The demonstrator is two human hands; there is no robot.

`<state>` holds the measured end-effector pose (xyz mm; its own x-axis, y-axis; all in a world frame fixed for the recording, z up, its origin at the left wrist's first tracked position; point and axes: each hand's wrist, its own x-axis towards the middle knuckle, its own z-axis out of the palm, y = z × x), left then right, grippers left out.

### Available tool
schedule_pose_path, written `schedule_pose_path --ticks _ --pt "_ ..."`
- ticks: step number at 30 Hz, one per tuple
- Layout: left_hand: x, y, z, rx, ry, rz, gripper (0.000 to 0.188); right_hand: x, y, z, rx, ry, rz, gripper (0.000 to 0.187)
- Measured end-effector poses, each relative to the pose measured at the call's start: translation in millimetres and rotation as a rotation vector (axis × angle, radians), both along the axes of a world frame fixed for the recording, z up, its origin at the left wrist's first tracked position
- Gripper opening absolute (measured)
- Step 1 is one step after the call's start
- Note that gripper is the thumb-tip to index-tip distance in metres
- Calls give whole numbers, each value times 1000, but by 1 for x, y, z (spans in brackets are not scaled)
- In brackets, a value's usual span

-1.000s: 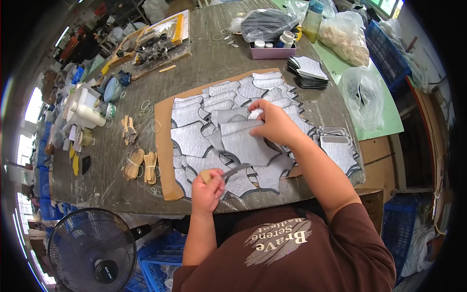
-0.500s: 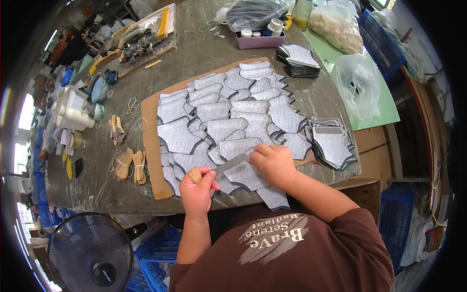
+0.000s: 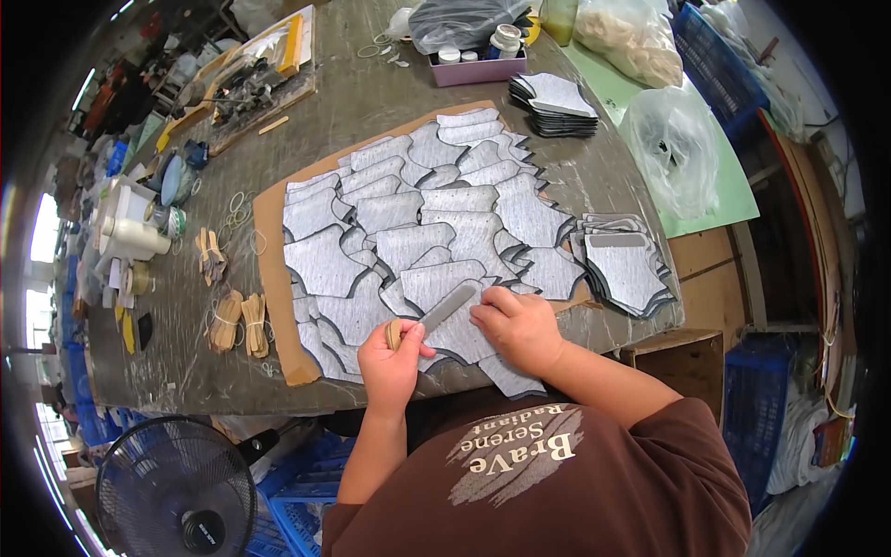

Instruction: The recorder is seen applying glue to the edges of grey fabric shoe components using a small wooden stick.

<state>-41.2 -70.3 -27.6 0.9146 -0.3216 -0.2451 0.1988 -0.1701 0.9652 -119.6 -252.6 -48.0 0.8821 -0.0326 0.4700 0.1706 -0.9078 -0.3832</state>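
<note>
My left hand (image 3: 392, 360) is closed around a small bundle of tan strips (image 3: 394, 332). Its thumb and fingers also pinch the lower end of a narrow grey strip (image 3: 449, 308), which slants up over the grey pieces. Just right of that strip is my right hand (image 3: 522, 327), fingers curled together; whatever is in them is hidden. Beneath both hands lie several overlapping light-grey cut pieces (image 3: 390, 213) with dark edges and curved outlines, spread on a brown cardboard sheet (image 3: 271, 232).
Stacked cut pieces (image 3: 626, 269) lie at the right, the top one bearing a grey strip; another stack (image 3: 557, 102) sits farther back. Tan strip bundles (image 3: 225, 320) lie left. A pink box (image 3: 478, 71) holds bottles. A fan (image 3: 176, 487) stands lower left.
My right fingers have come off the upper end of the grey strip and now sit to its right. My left hand has shifted slightly right. The whole view has moved a little.
</note>
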Motion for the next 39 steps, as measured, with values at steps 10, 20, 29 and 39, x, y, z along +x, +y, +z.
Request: schedule_pose_path --ticks 10,20,29,39 --pt "0 -2 3 17 -14 -10 5 -1 0 0 -68 -29 17 13" --pt "3 -5 4 137 -53 -8 8 0 1 1 -125 24 13 8" --pt "4 -3 4 440 -517 -126 7 -1 1 4 34 126 -21 25" --pt "-10 3 1 -302 -144 -1 21 3 -6 7 809 -3 -22 13"
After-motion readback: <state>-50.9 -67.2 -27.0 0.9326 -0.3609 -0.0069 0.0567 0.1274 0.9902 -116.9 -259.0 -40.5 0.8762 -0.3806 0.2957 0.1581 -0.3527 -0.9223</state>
